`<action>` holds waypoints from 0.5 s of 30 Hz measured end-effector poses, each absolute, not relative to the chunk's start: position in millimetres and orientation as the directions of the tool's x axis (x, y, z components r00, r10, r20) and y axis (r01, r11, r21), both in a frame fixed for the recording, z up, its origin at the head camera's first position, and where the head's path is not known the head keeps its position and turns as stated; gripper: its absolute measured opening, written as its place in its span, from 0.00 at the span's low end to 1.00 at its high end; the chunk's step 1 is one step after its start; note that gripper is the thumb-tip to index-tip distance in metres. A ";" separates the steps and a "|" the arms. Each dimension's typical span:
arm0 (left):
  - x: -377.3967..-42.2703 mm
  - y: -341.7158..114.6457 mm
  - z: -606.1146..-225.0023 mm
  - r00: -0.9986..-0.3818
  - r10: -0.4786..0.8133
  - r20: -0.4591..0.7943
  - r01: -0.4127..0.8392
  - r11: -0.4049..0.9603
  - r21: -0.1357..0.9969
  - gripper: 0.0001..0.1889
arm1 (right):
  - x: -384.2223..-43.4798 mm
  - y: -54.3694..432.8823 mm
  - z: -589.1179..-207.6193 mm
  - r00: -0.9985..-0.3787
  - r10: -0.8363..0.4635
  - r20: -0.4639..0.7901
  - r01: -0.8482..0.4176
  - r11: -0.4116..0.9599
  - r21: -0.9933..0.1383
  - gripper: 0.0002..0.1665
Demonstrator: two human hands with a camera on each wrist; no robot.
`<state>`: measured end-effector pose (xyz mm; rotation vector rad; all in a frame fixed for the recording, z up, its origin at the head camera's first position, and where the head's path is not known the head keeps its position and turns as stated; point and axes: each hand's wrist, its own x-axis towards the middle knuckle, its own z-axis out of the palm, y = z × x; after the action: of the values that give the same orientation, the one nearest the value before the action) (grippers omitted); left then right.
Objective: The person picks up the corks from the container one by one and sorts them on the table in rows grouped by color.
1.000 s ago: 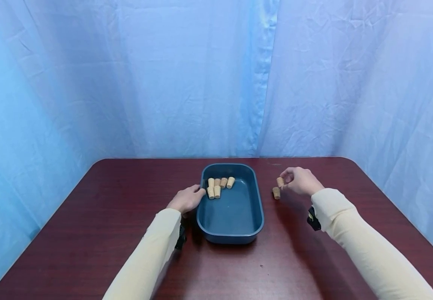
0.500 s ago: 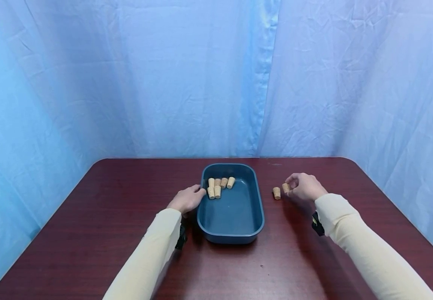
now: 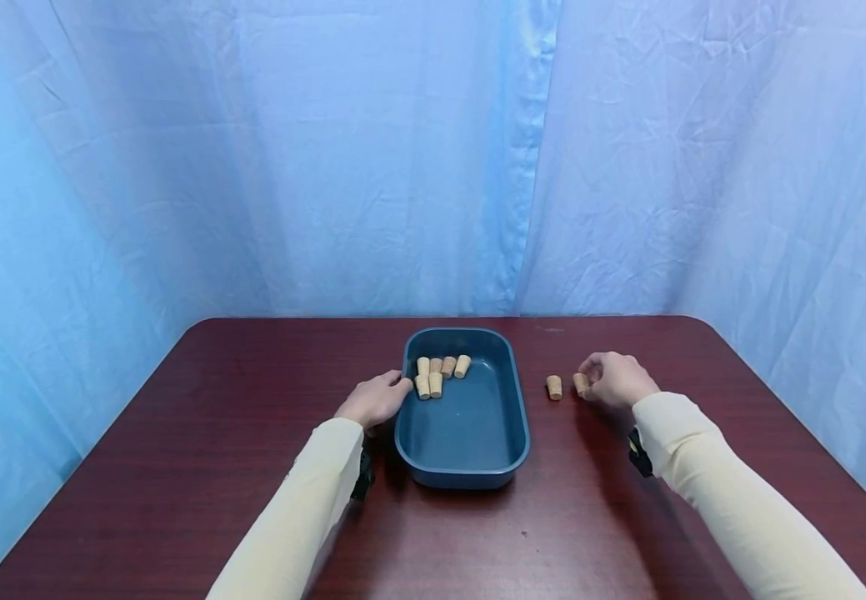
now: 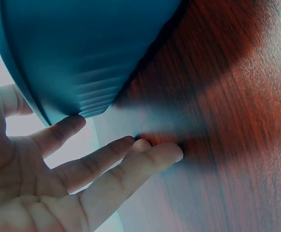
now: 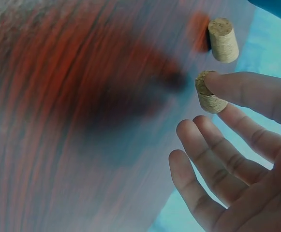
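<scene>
A dark blue rectangular tray rests on the table, with several tapered cork stoppers grouped toward its far left. At its left side my left hand grips the rim, thumb over the edge and forefinger on the outer wall; the other fingers extend low over the tabletop. To the tray's right, my right hand pinches a cork stopper between thumb and forefinger, close over the table. Its remaining fingers are spread. Another cork stopper stands on the table between that hand and the tray.
The dark red wood-grain table has rounded far corners. Pale blue curtains hang behind it and along both sides. Black wrist cameras sit under the cream sleeves.
My right hand has moved right and slightly nearer with its cork stopper, from above the standing one to a spot beside it. The left hand and the tray stay put.
</scene>
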<state>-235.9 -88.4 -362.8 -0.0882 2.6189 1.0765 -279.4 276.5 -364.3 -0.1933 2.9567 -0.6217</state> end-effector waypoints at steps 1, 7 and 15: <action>-236.0 -88.5 -363.2 -0.951 0.059 -0.303 -0.171 0.716 0.677 0.30 | -279.2 276.8 -364.4 -0.986 -0.144 -0.087 -0.097 0.910 -0.403 0.17; -236.2 -89.6 -365.0 -0.952 0.055 -0.302 -0.175 0.711 0.681 0.30 | -279.4 278.6 -368.1 -0.987 -0.126 -0.096 -0.079 0.918 -0.389 0.17; -236.1 -89.3 -365.2 -0.954 0.059 -0.295 -0.169 0.707 0.687 0.30 | -278.0 277.9 -370.0 -0.987 -0.113 -0.112 -0.059 0.913 -0.403 0.18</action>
<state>-236.1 -89.3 -365.2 -0.0870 2.6199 1.0971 -278.0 277.9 -370.0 -0.1331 2.9417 -0.6131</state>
